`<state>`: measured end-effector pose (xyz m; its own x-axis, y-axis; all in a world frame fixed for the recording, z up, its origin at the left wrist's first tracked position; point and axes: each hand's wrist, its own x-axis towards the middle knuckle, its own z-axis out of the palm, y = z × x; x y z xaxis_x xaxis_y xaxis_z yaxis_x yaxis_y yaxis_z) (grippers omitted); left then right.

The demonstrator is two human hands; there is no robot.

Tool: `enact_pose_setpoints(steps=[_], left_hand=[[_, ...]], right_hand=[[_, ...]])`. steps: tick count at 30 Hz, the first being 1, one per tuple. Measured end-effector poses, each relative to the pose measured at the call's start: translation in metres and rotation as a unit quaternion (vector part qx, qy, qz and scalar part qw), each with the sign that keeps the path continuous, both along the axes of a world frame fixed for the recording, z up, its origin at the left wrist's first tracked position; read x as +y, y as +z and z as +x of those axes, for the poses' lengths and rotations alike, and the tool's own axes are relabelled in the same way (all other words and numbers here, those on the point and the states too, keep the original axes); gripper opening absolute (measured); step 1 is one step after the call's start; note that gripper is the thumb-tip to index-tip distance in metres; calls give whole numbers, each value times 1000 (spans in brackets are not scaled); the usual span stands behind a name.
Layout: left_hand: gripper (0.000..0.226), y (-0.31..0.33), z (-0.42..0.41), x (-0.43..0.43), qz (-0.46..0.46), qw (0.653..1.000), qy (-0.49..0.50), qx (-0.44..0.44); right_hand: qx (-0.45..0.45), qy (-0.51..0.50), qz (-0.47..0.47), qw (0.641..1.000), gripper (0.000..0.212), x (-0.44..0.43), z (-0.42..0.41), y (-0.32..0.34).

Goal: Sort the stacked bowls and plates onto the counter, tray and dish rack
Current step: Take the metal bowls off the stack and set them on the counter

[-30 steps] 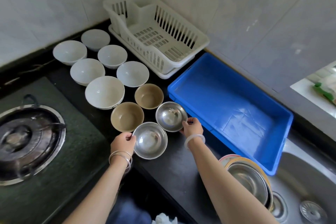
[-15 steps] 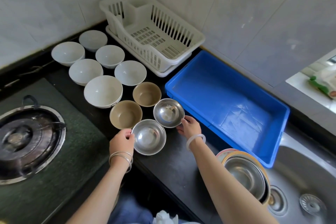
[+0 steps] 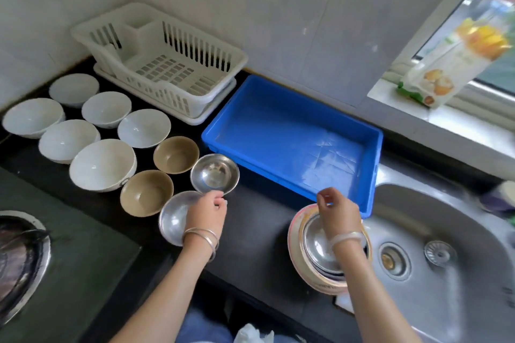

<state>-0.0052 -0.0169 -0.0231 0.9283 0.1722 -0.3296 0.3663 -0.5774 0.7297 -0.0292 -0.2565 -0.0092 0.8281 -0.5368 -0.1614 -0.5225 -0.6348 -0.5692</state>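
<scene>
Right hand (image 3: 337, 211) fingers (image 3: 323, 198) curl at the far rim of the stack of steel bowl and pastel plates (image 3: 312, 253) beside the sink (image 3: 446, 231), grip unclear. Left hand (image 3: 207, 214) is loosely curled and empty over a shiny steel bowl (image 3: 171, 220). Ten bowls line the black desk (image 3: 256, 220). The blue plastic tray (image 3: 278, 133) and white dish rack (image 3: 178, 69) await theirs, so about halfway, I'd say.

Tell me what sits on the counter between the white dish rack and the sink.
A blue tray fills that stretch, between the dish rack and the sink; the head view shows it.
</scene>
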Motion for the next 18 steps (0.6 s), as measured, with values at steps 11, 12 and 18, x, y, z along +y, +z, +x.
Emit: enact_pose_setpoints(steps=[11, 12, 18], left_hand=[[27, -2, -20, -134, -18, 967, -255, 7], [28, -4, -22, -138, -19, 965, -261, 13], [37, -12, -27, -145, -23, 965, -260, 22]], right_hand=[[127, -36, -111, 985, 27, -58, -73, -12], [126, -35, -111, 985, 27, -58, -74, -14], [120, -12, -141, 983, 19, -57, -69, -20]])
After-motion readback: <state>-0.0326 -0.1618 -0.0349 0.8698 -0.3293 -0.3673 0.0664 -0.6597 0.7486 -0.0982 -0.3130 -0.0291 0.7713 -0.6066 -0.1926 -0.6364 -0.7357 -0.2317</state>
